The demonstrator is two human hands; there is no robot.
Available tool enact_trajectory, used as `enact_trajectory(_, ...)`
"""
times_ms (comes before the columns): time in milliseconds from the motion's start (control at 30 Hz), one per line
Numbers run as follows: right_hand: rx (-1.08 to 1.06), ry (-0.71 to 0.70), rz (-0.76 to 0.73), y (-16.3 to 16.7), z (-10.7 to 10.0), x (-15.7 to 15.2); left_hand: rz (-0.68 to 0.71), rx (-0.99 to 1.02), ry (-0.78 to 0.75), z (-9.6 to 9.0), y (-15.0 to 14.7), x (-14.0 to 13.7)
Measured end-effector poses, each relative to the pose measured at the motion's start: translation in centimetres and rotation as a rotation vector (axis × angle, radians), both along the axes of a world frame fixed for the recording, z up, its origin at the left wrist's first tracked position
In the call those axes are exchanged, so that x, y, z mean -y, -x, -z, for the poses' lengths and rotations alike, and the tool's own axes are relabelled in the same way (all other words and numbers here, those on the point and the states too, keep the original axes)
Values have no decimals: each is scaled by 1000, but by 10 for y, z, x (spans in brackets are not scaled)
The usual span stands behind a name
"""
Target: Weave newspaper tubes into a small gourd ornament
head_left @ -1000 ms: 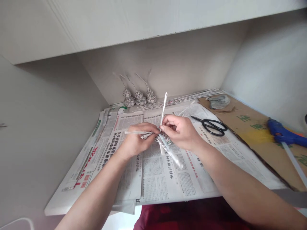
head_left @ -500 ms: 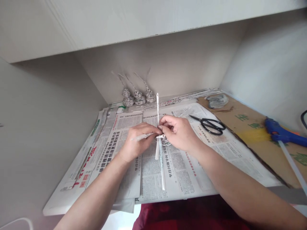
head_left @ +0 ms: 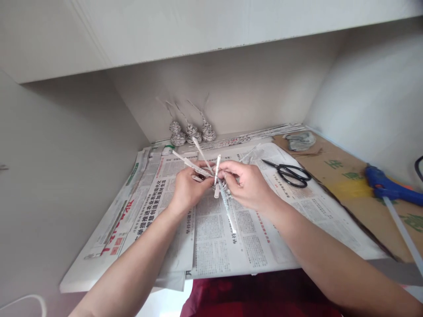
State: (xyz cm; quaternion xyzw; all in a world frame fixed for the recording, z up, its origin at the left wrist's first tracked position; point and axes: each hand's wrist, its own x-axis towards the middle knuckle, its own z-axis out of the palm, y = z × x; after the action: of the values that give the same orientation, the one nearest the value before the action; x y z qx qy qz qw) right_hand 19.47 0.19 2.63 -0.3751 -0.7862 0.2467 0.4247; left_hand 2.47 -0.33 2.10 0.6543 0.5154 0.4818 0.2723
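Observation:
Between my hands is a small woven piece of rolled newspaper [head_left: 226, 190], mostly hidden by my fingers. Several thin paper tubes [head_left: 230, 215] stick out from it in different directions, toward me and away to the upper left. My left hand [head_left: 191, 182] is closed around the left side, its thumb and fingers pinching the paper tubes. On the right side, my right hand [head_left: 243, 180] pinches the piece and tube ends between thumb and fingers. Both hands meet just above the newspaper sheets [head_left: 214, 251] that cover the table.
Three gourd-shaped woven paper pieces [head_left: 193, 133] stand at the back. A bundle of long paper tubes [head_left: 261, 134] lies along the back wall. Black-handled scissors [head_left: 292, 174] rest right of my hands. A blue glue gun [head_left: 383, 182] and a grey cloth [head_left: 300, 141] lie on cardboard [head_left: 337, 174].
The woven piece has turned in my hands, and its tubes now fan out toward the upper left. The tube pointing toward me has swung to the right. My hands stay close together.

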Motion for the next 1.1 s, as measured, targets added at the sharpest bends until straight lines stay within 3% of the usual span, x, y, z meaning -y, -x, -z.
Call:
enact_trajectory(133,-22,-22,-4,1,4,2,65,65,10,3,1,-3)
enact_trajectory(267,11,-113,23,3,4,5,-4,72,15,5,4,-4)
enact_trajectory(333,-62,-71,-7,2,4,5,-24,49,27,3,5,-3)
enact_trajectory(500,-78,169,164,-6,13,-13,31,-104,-19,-5,3,2)
enact_trajectory(667,-188,550,27,-7,22,-29,87,-162,-87,-3,3,4)
enact_trajectory(800,-345,706,7,-2,21,-27,140,-148,-134,-1,3,6)
enact_trajectory(1000,-361,411,-41,1,16,-16,104,-206,-138,-4,1,10)
enact_trajectory(1100,-323,362,-70,0,12,-13,83,-226,-158,-4,0,10)
